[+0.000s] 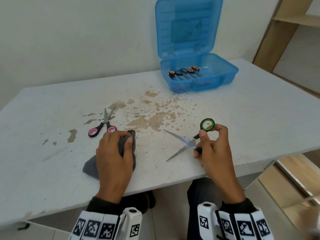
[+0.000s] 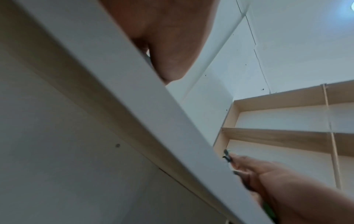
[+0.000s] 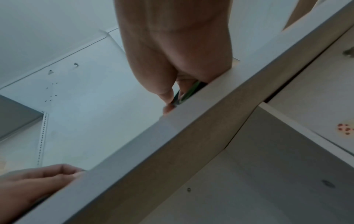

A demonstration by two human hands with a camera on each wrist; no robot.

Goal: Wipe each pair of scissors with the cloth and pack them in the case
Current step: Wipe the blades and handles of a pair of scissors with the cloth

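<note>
seen from the head view: a white, brown-stained desk (image 1: 242, 108) with an open blue case (image 1: 199, 78) at its far right, lid upright against the wall; inside the case, several scissors with black-and-orange handles (image 1: 186, 72) lying side by side. nearer than the case, close to the desk's front edge, right hand (image 1: 213, 149) lifted just above the surface and curled round the green-handled scissors (image 1: 188, 141), thumb and forefinger pinching the upper green-lined ring, lower fingers wrapped about the other handle, blades spread wide in an x and pointing left, away from the case side. left of those scissors, left hand (image 1: 113, 153) closed round a bunched grey cloth (image 1: 90, 168), thumb pressed over the top fold, the rest of the cloth trailing onto the desk beneath the palm; cloth and green-handled scissors apart, not touching. farther from the front edge and far left of the case, pink-handled scissors (image 1: 103, 124) lying flat on the desk, blades slightly parted and pointing toward the wall, just beyond the left hand's knuckles. from both wrist views, mostly the underside and front edge of the desk, with the heel of each hand above it; in the right wrist view a sliver of green handle between the fingers; wooden shelving (image 1: 294, 32) standing right of the case
</note>
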